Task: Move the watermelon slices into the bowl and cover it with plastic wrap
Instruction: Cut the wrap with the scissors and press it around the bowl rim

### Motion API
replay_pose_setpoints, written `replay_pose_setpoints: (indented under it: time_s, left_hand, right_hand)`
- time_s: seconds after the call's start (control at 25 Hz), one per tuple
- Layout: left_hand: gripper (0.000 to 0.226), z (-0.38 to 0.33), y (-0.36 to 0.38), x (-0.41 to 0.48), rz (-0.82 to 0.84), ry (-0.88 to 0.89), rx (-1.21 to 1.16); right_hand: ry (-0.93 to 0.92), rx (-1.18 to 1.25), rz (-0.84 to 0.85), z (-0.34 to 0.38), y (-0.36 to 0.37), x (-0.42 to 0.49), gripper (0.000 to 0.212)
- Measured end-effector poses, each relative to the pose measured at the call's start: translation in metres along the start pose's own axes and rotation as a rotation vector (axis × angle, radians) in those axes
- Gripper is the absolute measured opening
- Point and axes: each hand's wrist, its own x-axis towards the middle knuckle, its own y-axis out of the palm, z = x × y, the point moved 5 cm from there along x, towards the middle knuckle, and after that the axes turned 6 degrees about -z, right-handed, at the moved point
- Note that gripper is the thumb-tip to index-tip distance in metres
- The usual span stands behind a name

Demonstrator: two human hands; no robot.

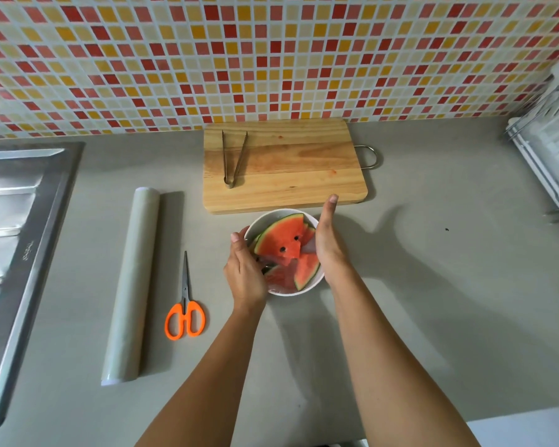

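The cutting board lies just beyond both hands; the wrap roll lies well left of the left hand. Between the hands sits the bowl, watermelon slices inside, film seemingly over it. The right hand presses flat, fingers straight, on its wall; the left cups the other side, fingers hidden. Best smooth the film downward evenly.
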Motion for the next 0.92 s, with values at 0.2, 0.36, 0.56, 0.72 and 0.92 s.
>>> replay_pose_setpoints:
  time_s: [0.2, 0.36, 0.56, 0.72, 0.92]
  left_hand:
    - [0.058, -0.004, 0.002, 0.005, 0.097, 0.007, 0.029]
    - [0.064, -0.007, -0.005, 0.008, 0.196, -0.101, -0.066]
    - [0.064, -0.008, -0.049, 0.013, 0.199, -0.158, -0.018]
    - [0.033, -0.005, -0.051, -0.005, 0.298, -0.168, 0.096]
    - [0.034, -0.011, -0.036, -0.007, 0.318, -0.074, 0.141]
  right_hand:
    - [-0.094, -0.274, -0.073, -0.009, -0.018, 0.003, 0.125]
    - [-0.147, -0.154, -0.045, -0.015, -0.04, 0.014, 0.107]
    - [-0.321, 0.055, 0.246, -0.048, -0.065, -0.007, 0.041]
    - [-0.623, -0.297, 0.369, -0.072, -0.05, -0.036, 0.107]
    - [-0.745, -0.159, 0.136, -0.052, -0.037, -0.034, 0.084]
